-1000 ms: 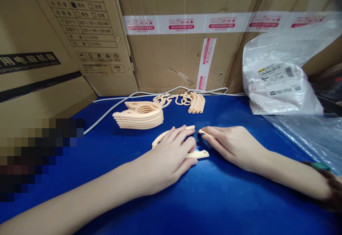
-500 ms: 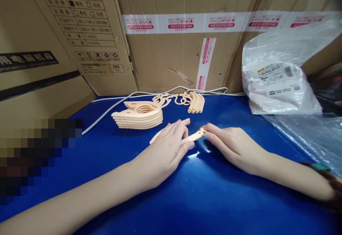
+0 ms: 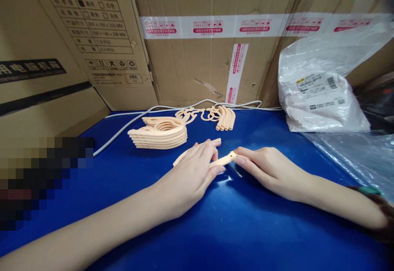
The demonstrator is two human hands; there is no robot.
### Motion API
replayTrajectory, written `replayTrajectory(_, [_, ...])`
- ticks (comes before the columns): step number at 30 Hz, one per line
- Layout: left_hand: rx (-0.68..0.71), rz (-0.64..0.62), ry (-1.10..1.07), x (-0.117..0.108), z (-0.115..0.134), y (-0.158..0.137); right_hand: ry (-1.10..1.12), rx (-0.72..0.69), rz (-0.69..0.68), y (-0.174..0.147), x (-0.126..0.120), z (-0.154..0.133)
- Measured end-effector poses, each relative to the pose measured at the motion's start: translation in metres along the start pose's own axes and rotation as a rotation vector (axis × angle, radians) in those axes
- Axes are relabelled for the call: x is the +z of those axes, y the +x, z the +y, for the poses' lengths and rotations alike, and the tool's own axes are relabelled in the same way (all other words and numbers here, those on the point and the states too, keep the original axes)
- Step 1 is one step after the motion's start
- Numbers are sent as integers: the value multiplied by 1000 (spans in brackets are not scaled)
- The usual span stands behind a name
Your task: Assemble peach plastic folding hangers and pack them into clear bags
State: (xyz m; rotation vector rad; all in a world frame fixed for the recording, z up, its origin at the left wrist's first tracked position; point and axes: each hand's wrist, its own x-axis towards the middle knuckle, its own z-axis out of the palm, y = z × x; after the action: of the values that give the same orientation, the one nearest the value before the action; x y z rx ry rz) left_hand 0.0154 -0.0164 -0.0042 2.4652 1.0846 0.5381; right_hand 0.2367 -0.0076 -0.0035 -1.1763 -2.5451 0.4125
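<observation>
My left hand [image 3: 197, 166] is closed around cream plastic hanger arms. One curved hanger arm [image 3: 224, 159] juts out between thumb and fingers toward the right, a small hole near its tip. Another cream hanger arm [image 3: 216, 141] shows above the knuckles, its far end coming out on the left. My right hand [image 3: 266, 168] pinches a small cream hanger part at that holed tip; the fingertips cover most of it. Beyond my left hand lies a stack of folded cream hangers [image 3: 160, 136]. Farther back are loose hanger hooks [image 3: 188, 115] and several short curved hanger arms [image 3: 226, 119] side by side.
A grey cable [image 3: 123, 133] runs along the back of the blue table [image 3: 230, 230]. Cardboard boxes [image 3: 191, 65] stand behind and to the left. At the right sits a white plastic bag [image 3: 326, 102] with a label, beside clear plastic wrap [image 3: 363, 156].
The holed tip of the hanger arm has turned slightly and now meets the small part in my right fingers more closely. Both hands stay in nearly the same place.
</observation>
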Motion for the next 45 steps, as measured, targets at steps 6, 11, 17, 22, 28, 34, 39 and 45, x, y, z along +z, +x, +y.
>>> replayTrajectory(6, [12,-4,2,-3,1,-1,23,-39,-20,0,-1,1])
replayTrajectory(11, [65,-72,103,-5,0,-1,15,-59,-17,-2,0,2])
replayTrajectory(17, [81,-98,113,-4,-1,-1,-13,-72,-20,-2,0,4])
replayTrajectory(22, [75,-112,103,-3,-1,-1,-10,-77,-35,-3,-1,4])
replayTrajectory(28, [83,-120,105,-4,-2,-1,-41,-95,-48,-5,-2,4])
replayTrajectory(34, [92,-117,94,-3,-3,-1,-147,-182,-7,-7,-1,8])
replayTrajectory(39, [91,-136,92,-3,-3,-1,-229,-251,57,-7,1,13])
replayTrajectory(45, [86,-148,96,-2,-3,-1,-305,-317,114,-7,3,15])
